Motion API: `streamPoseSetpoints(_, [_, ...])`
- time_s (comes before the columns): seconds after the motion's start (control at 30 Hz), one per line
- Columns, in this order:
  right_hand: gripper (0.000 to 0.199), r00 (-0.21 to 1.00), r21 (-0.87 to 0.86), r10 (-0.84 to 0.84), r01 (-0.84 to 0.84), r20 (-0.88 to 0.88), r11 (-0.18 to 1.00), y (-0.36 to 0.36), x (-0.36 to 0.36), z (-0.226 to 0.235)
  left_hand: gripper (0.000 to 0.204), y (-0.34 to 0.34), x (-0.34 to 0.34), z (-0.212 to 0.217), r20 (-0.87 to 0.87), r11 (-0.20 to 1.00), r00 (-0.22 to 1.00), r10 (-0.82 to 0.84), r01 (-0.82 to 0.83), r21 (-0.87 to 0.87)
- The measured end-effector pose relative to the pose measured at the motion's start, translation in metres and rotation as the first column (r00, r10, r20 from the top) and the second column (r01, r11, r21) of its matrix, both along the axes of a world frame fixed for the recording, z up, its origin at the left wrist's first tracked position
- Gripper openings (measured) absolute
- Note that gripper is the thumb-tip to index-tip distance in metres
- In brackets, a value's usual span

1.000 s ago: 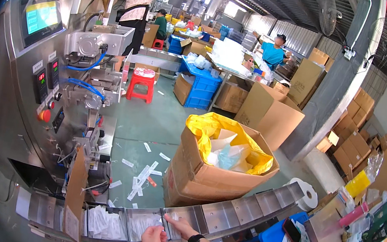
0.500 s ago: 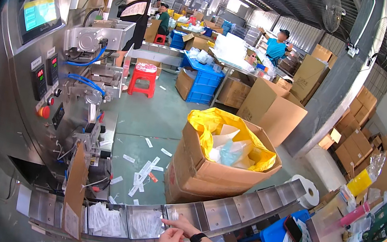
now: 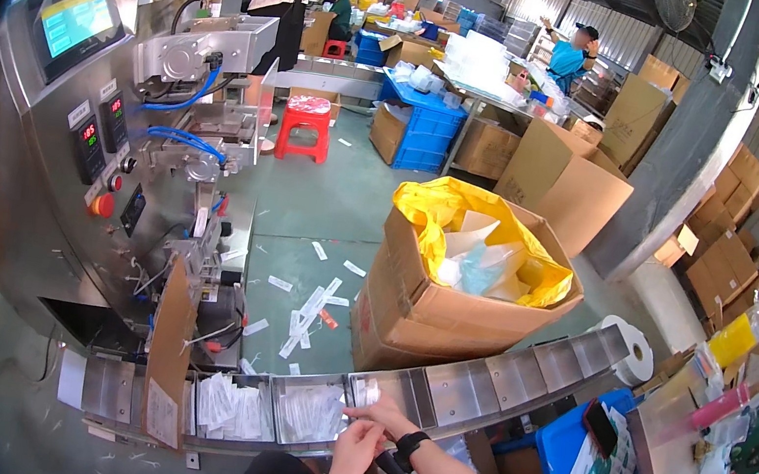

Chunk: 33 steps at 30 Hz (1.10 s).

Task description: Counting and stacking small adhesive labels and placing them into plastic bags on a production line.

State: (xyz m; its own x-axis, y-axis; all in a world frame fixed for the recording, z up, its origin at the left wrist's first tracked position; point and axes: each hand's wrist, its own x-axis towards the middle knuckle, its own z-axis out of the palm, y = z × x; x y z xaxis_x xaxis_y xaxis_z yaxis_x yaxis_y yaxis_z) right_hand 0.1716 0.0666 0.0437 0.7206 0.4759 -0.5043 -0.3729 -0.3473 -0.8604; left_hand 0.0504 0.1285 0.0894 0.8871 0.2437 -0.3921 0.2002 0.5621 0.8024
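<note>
While both hands meet at the lower centre of the frame, the right hand [image 3: 379, 414] pinches a small white packet [image 3: 364, 391] over a compartment of the curved steel conveyor [image 3: 516, 378]. The left hand [image 3: 353, 451], just below, has its fingers closed toward the same packet; whether it grips is unclear. Filled pockets of white packets [image 3: 224, 406] lie at lower left, a cardboard box [image 3: 448, 307] with a yellow liner at centre.
</note>
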Motion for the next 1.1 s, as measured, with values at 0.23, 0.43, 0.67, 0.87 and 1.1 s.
streamPoseSetpoints(0.23, [0.041,0.989,-0.015,-0.12,0.122,0.088,0.992,-0.002,-0.012,0.025,0.017,0.008,-0.005,-0.001,-0.035,0.99,0.991,0.132,-0.13,0.049])
streamPoseSetpoints(0.43, [0.041,0.992,0.484,-0.117,0.13,-0.057,0.865,0.013,-0.078,0.086,0.036,0.038,-0.042,0.043,0.137,0.837,0.893,0.428,-0.449,0.312])
streamPoseSetpoints(0.67, [0.038,0.885,0.636,-0.048,-0.295,0.464,0.714,0.029,-0.19,0.122,0.038,0.038,-0.134,0.116,0.171,0.822,0.882,0.439,-0.471,0.32])
streamPoseSetpoints(0.87, [0.057,0.556,0.379,-0.053,-0.49,0.83,0.785,0.017,-0.201,0.106,0.035,0.023,-0.157,0.108,0.207,0.801,0.868,0.451,-0.496,0.335])
streamPoseSetpoints(1.1, [0.059,0.708,0.47,-0.085,-0.369,0.701,0.802,0.001,-0.207,0.11,0.035,0.025,-0.155,0.096,0.297,0.854,0.899,0.322,-0.411,0.317])
